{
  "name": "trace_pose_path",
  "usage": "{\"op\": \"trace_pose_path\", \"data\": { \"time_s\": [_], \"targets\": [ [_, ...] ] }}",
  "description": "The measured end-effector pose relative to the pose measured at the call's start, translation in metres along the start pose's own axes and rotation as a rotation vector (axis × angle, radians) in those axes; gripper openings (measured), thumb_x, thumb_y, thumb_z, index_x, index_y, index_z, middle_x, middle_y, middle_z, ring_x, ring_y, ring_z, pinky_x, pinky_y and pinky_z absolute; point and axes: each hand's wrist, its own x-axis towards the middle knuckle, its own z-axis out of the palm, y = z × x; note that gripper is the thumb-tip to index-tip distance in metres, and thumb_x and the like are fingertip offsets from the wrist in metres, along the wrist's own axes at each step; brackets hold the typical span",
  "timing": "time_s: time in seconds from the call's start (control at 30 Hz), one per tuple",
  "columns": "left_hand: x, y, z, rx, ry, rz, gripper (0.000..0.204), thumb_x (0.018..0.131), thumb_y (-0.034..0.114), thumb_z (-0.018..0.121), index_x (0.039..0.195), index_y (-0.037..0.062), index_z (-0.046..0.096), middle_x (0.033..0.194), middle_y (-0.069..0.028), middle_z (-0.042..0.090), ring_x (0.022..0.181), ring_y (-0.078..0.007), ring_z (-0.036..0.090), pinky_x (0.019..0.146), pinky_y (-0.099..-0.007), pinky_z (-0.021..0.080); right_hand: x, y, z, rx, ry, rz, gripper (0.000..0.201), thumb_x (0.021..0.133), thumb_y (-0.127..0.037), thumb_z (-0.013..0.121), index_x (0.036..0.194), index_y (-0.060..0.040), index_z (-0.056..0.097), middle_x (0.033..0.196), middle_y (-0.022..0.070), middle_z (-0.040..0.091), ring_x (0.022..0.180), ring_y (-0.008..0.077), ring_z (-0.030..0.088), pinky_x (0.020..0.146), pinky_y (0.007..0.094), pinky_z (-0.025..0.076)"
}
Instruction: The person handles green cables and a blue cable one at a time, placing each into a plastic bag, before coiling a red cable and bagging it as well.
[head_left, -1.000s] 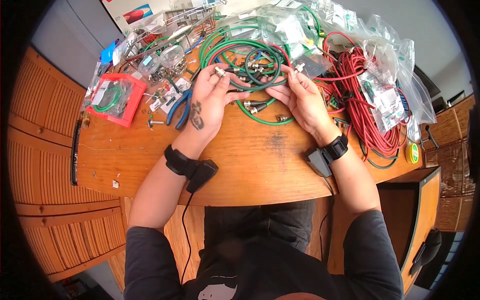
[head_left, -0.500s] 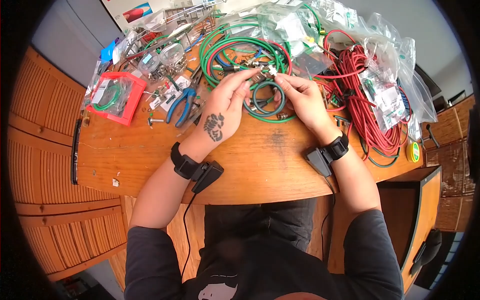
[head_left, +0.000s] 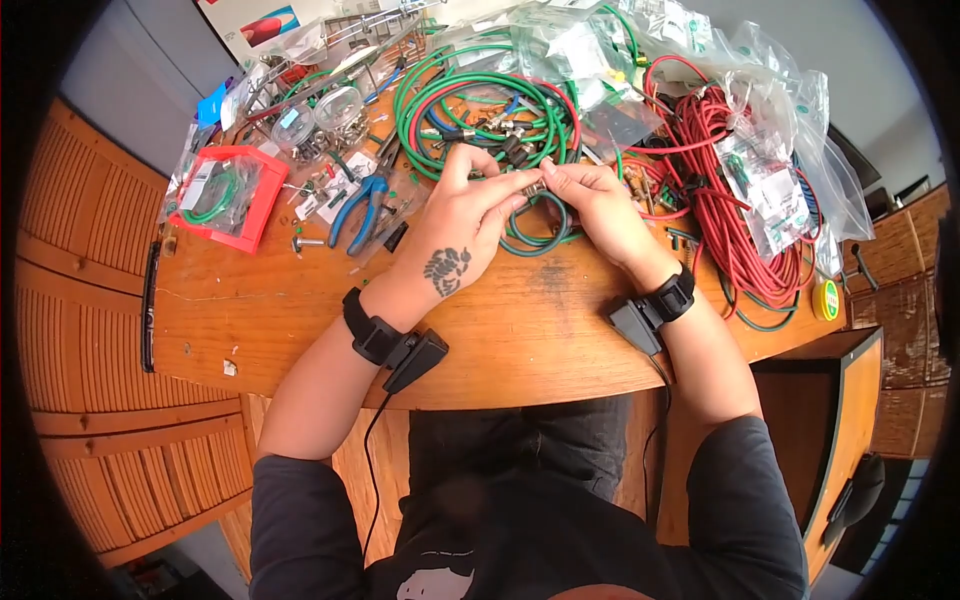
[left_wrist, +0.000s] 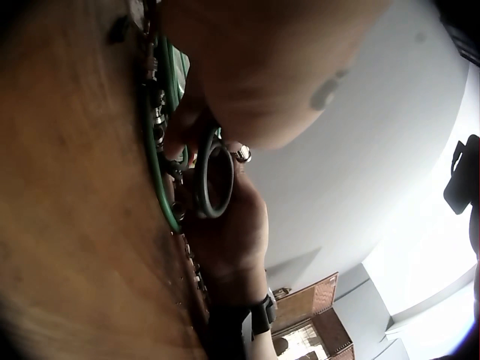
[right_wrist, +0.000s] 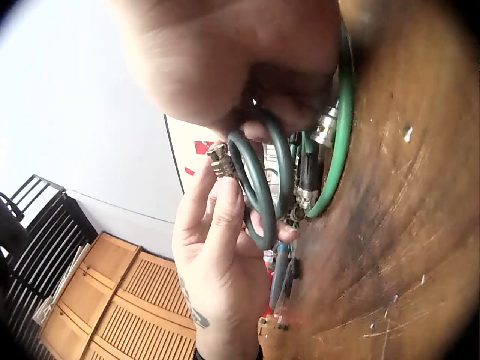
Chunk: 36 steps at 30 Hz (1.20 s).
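A short dark green cable [head_left: 535, 246] is coiled in a small loop between the two hands. In the right wrist view the left hand [right_wrist: 217, 262] pinches a silver connector [right_wrist: 220, 161] between thumb and finger, beside the coil [right_wrist: 259, 202]. The right hand [head_left: 608, 215] meets the left hand [head_left: 460, 215] at the fingertips in the head view. In the right wrist view its curled fingers [right_wrist: 259, 112] hold the top of the loop. Part of the right hand's grip is hidden.
Behind the hands lie larger green and red cable coils [head_left: 408, 140] with loose connectors. Blue pliers [head_left: 371, 207] and a red tray [head_left: 265, 205] are at the left. A red cable bundle [head_left: 715, 240] and plastic bags [head_left: 815, 120] lie at the right.
The hands came together from apart, the left moving right and then slightly toward the body. The small coil has come lower, and the connector ends, earlier held apart, are now close together.
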Motion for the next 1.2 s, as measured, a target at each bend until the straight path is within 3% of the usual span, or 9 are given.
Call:
{"op": "trace_pose_path", "data": {
  "time_s": [0.07, 0.23, 0.3, 0.53, 0.63, 0.9, 1.0, 1.07, 1.2],
  "targets": [
    [0.000, 0.002, 0.000, -0.002, 0.018, 0.014, 0.029, 0.091, -0.001, 0.061, 0.119, 0.0039, 0.066, 0.101, -0.0082, 0.055, 0.068, -0.0119, 0.059, 0.062, -0.0266, 0.050, -0.003, -0.006, 0.001, 0.010, -0.050, 0.099, 0.041, 0.102, -0.036, 0.052, 0.109, -0.0008, 0.071, 0.082, -0.0018, 0.064, 0.074, 0.0049, 0.052, 0.066, 0.0213, 0.042],
    [0.000, -0.001, -0.001, -0.049, -0.012, 0.032, 0.024, 0.090, -0.001, 0.063, 0.114, 0.0007, 0.067, 0.104, -0.0092, 0.057, 0.068, -0.0130, 0.060, 0.063, -0.0270, 0.050, -0.004, -0.003, 0.006, -0.155, -0.138, -0.049, 0.041, 0.102, -0.036, 0.050, 0.111, 0.0002, 0.068, 0.096, 0.0041, 0.066, 0.089, 0.0088, 0.055, 0.080, 0.0255, 0.044],
    [0.000, 0.002, -0.004, -0.011, -0.056, -0.015, 0.021, 0.089, 0.005, 0.064, 0.110, 0.0040, 0.068, 0.103, -0.0120, 0.058, 0.085, -0.0293, 0.066, 0.073, -0.0372, 0.051, -0.003, -0.004, 0.007, -0.185, -0.163, -0.108, 0.039, 0.102, -0.033, 0.052, 0.112, 0.0026, 0.066, 0.099, 0.0060, 0.067, 0.094, 0.0118, 0.058, 0.087, 0.0286, 0.045],
    [0.001, 0.003, -0.006, 0.070, 0.044, 0.066, 0.023, 0.087, 0.008, 0.065, 0.110, 0.0054, 0.068, 0.101, -0.0128, 0.059, 0.082, -0.0296, 0.066, 0.071, -0.0384, 0.052, -0.001, 0.001, 0.013, -0.073, -0.122, -0.073, 0.031, 0.100, -0.024, 0.058, 0.120, 0.0001, 0.060, 0.091, 0.0026, 0.065, 0.085, 0.0071, 0.060, 0.075, 0.0231, 0.048],
    [0.000, 0.012, -0.008, 0.310, -0.001, 0.016, 0.026, 0.086, 0.009, 0.067, 0.111, 0.0045, 0.067, 0.100, -0.0119, 0.061, 0.082, -0.0306, 0.066, 0.068, -0.0371, 0.053, 0.002, 0.001, 0.013, 0.163, -0.048, -0.162, 0.049, 0.092, -0.004, 0.067, 0.132, -0.0028, 0.039, 0.087, 0.0029, 0.063, 0.084, 0.0074, 0.062, 0.073, 0.0217, 0.049],
    [-0.002, -0.002, -0.004, 0.179, -0.020, -0.051, 0.014, 0.091, 0.011, 0.058, 0.098, -0.0006, 0.054, 0.096, -0.0206, 0.058, 0.086, -0.0421, 0.060, 0.072, -0.0489, 0.048, -0.005, -0.017, 0.020, -0.061, -0.075, -0.228, 0.032, 0.097, -0.009, 0.061, 0.127, -0.0025, 0.052, 0.091, 0.0025, 0.064, 0.077, 0.0073, 0.058, 0.070, 0.0211, 0.047],
    [0.001, -0.011, -0.003, 0.079, 0.088, -0.155, 0.015, 0.093, 0.012, 0.057, 0.096, -0.0017, 0.052, 0.092, -0.0224, 0.058, 0.085, -0.0434, 0.058, 0.070, -0.0491, 0.045, 0.006, -0.021, 0.007, -0.311, 0.098, -0.373, 0.020, 0.098, -0.015, 0.058, 0.112, -0.0027, 0.066, 0.095, 0.0011, 0.066, 0.082, 0.0081, 0.059, 0.072, 0.0235, 0.049],
    [0.003, -0.016, -0.002, 0.023, 0.159, -0.186, 0.017, 0.094, 0.013, 0.057, 0.094, -0.0024, 0.049, 0.089, -0.0236, 0.058, 0.084, -0.0452, 0.057, 0.069, -0.0492, 0.044, 0.024, -0.031, -0.008, -0.323, 0.160, -0.268, 0.021, 0.098, -0.016, 0.059, 0.111, -0.0032, 0.068, 0.102, 0.0021, 0.068, 0.088, 0.0089, 0.061, 0.073, 0.0237, 0.049],
    [0.004, -0.014, 0.000, -0.023, 0.221, -0.220, 0.019, 0.094, 0.013, 0.058, 0.093, -0.0028, 0.048, 0.088, -0.0235, 0.057, 0.082, -0.0458, 0.056, 0.068, -0.0494, 0.043, 0.092, -0.074, -0.020, -0.351, 0.150, -0.217, 0.036, 0.096, -0.014, 0.057, 0.131, -0.0062, 0.057, 0.129, 0.0096, 0.059, 0.107, 0.0180, 0.063, 0.084, 0.0299, 0.053]
  ]
}}
